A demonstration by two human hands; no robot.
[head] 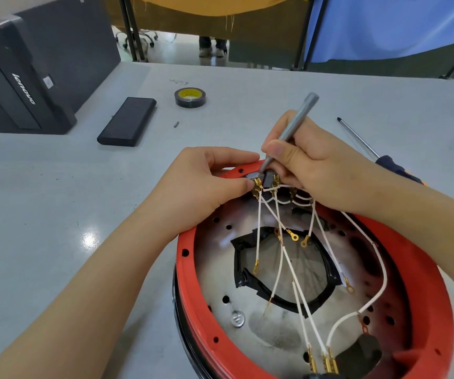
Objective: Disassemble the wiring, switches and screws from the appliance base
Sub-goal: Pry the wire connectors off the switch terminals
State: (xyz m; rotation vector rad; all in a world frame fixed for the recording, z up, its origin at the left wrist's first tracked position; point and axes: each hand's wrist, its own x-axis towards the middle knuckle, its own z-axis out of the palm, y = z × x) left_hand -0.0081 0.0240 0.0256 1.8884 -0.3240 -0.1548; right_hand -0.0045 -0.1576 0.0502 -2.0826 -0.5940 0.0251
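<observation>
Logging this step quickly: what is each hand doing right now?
Left hand: pinching the switch block at the base rim.
Right hand: gripping the grey screwdriver, tip on the switch block.

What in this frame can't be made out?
Head view only:
- Tip of the grey driver: hidden behind the switch and right hand.
- Screw head: not visible.
- Orange-handled screwdriver: handle covered by the right forearm.
- Appliance base: near side cut off by the bottom edge.

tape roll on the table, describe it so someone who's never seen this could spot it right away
Start at the grey table and look past the red appliance base toward the far edge. The tape roll lies flat there, right of the black rectangular case. It is the only small ring, black outside with a yellow core.
</observation>
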